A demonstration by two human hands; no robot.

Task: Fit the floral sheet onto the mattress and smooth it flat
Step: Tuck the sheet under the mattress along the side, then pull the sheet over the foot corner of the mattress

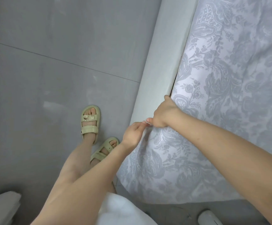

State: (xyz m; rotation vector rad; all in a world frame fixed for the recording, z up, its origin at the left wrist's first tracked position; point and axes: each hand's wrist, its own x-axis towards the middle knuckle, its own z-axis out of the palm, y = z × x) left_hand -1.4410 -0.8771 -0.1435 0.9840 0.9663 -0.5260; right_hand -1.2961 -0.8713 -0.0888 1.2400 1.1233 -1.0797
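Floral sheet (221,98): pale lilac cloth with grey-blue flower and paisley print, spread over the right side of the scene, from far right to near centre; its left edge runs along the inner side of the bed frame (161,65), a grey padded rail going from far to near, and its near part hangs down over the rail's near end. The mattress is covered from sight. Right hand (164,113): at the sheet's left edge beside the rail, fingers curled under and bunching the cloth. Left hand (132,133): just near-left of the right hand, fingertips (144,122) drawn together, pinching the sheet's hem and touching the right thumb. Floor (42,70): grey glossy tiles, left. Sandals (90,121): pale green, on both feet, left of the rail. White garment (115,207): near centre. White folded item (2,207): near left corner, kind unclear.
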